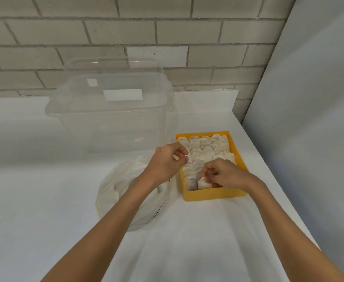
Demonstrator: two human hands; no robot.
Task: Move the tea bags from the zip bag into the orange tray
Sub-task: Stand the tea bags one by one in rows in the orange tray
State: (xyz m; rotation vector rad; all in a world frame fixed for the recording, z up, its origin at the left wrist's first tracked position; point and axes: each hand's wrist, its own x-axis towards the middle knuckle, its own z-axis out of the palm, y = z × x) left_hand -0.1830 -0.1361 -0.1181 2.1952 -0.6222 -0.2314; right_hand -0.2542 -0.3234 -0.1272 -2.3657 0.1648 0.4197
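Pinching a tea bag (204,184) with the right hand (224,176) at the orange tray (214,195)'s near end, so just slot it upright into that gap. Can't tell about any grip in the curled left hand (165,161) at the left rim. Roomy leftward toward the zip bag (114,192), tight by the table edge (270,176) on the right.

White table (34,200) is carrying 3 things: clear plastic storage box (110,123) sitting at back, zip bag (110,192) lying front-left, orange tray (211,194) sitting just right of bag.
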